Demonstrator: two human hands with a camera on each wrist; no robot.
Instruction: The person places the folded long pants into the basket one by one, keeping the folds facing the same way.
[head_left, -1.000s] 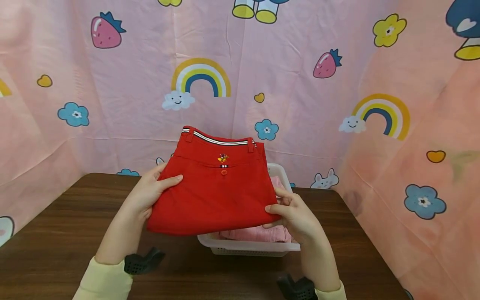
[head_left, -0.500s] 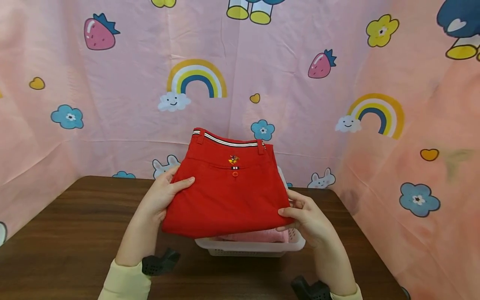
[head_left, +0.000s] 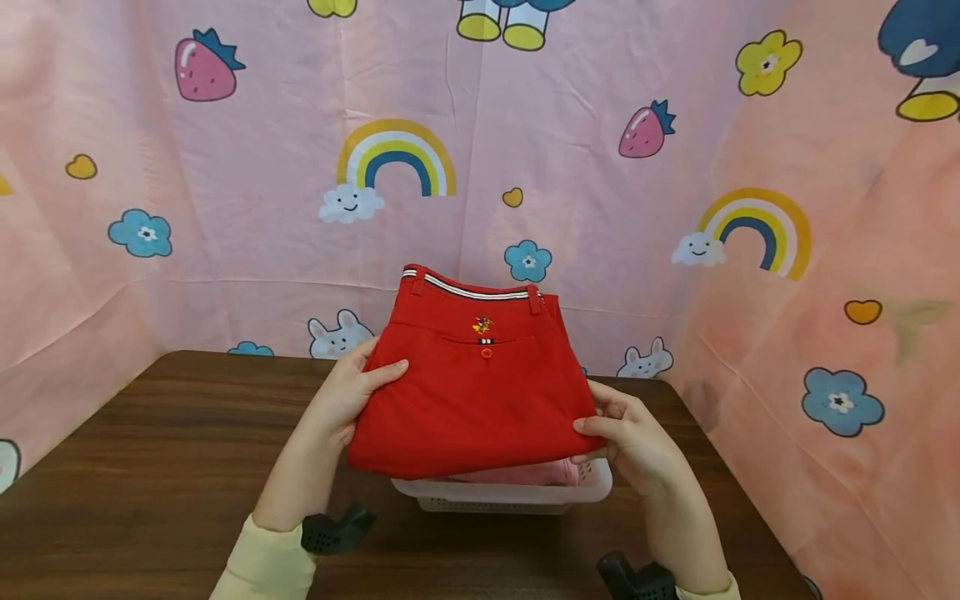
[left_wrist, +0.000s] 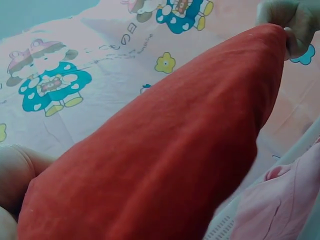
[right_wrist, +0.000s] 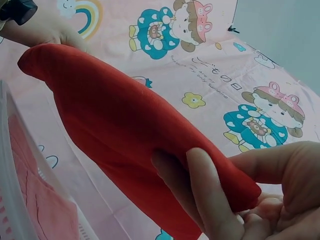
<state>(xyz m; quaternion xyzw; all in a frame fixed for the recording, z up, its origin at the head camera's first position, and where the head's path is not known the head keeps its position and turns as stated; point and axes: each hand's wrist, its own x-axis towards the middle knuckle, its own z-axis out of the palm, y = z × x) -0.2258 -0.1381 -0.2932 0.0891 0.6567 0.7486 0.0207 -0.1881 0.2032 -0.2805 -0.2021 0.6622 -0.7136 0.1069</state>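
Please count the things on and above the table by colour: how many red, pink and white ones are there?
Red: 1, the folded red shorts, gripped by the left hand and the right hand.
Pink: 1, the pink garment.
White: 1, the white basket.
Total: 3.

Both forearms reach forward, left grip [head_left: 352,398] and right grip [head_left: 628,437] pinching, thumbs on top

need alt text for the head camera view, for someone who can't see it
Two hands hold a folded pair of red shorts above a white plastic basket with pink clothing inside: the left hand grips one side, the right hand the other. The basket sits on a dark wooden table, backed by a pink cartoon-print backdrop of rainbows, strawberries and flowers.
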